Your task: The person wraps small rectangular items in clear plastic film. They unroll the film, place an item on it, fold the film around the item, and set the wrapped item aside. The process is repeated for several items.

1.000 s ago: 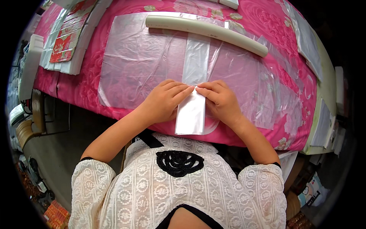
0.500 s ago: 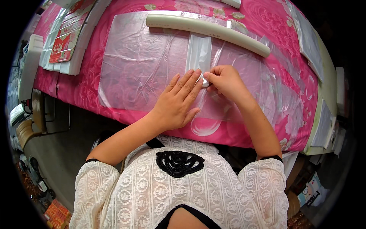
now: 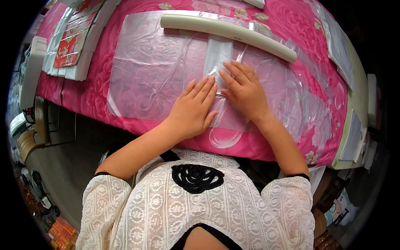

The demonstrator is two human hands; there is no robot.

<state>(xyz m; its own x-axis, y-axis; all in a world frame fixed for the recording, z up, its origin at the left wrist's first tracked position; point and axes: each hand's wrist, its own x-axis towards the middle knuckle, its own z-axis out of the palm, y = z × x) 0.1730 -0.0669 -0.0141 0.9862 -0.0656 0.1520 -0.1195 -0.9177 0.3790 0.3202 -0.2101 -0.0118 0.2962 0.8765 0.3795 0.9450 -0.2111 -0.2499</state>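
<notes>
A narrow, clear plastic sleeve [image 3: 218, 52] lies on a broad sheet of clear plastic film [image 3: 146, 71], its far end beneath a cream-coloured pipe [image 3: 225, 30]. My left hand [image 3: 193, 104] rests flat at the sleeve's near end, its fingertips on the left edge and the thumb stretched out to the right. Just right of it, my right hand [image 3: 246, 89] lies over the sleeve's right edge with its fingers extended and nothing gripped. The fingers of both hands partly cover the sleeve's near end.
A pink floral cloth [image 3: 93, 89] covers the table. White stacked packages with a red patterned piece [image 3: 71, 48] stand at the far left. Flat plastic packets [image 3: 333, 46] lie along the right edge. A chair [image 3: 33, 139] stands left of the table.
My right hand has let go of its pinch at the sleeve's near end. Its fingers have straightened and spread farther up the sleeve. My left hand stays almost in place.
</notes>
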